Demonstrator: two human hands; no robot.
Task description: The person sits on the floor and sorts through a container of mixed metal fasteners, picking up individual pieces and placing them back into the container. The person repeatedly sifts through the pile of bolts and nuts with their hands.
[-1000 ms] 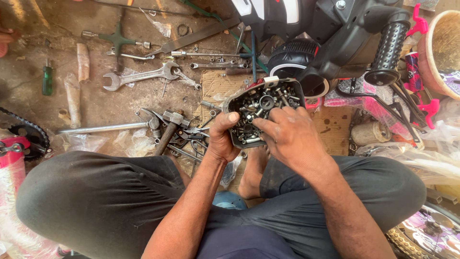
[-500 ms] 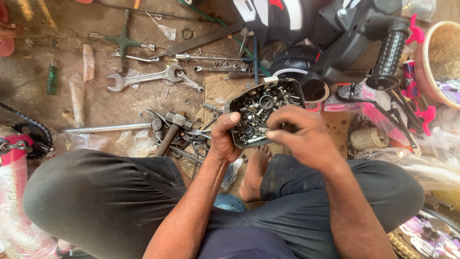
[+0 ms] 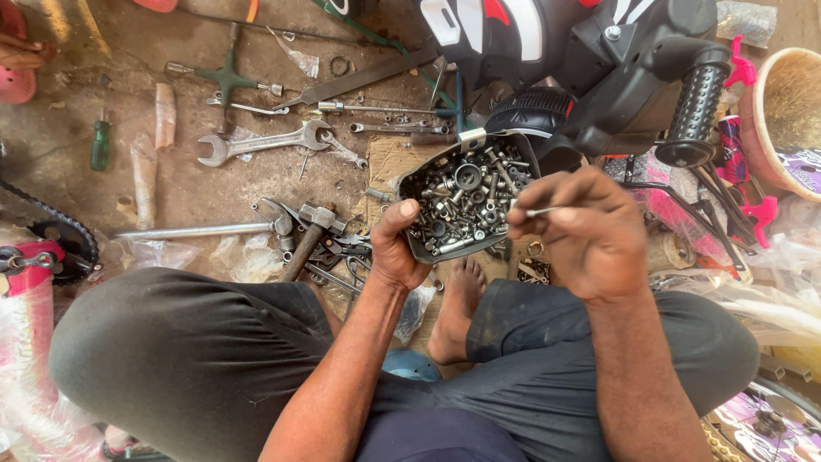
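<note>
Left hand (image 3: pixel 398 248) grips a beat-up black tray (image 3: pixel 416 184) crammed with greasy nuts and bolts, right hand (image 3: pixel 581 231) pinching one thin bolt (image 3: pixel 540 210).

A black tray (image 3: pixel 419 184) holds silvery grey bolts (image 3: pixel 466 201). At ten o'clock lie a green cross wrench (image 3: pixel 224 79) and green-handled screwdriver (image 3: pixel 100 145). At two o'clock: black dotted grip (image 3: pixel 693 107), pink frame (image 3: pixel 753 210).

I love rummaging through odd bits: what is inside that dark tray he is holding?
The dark tray holds a heap of bolts, nuts and washers. The left hand steadies its edge; the right hand pinches a thin bolt. Anything under the heap is hidden.
</note>
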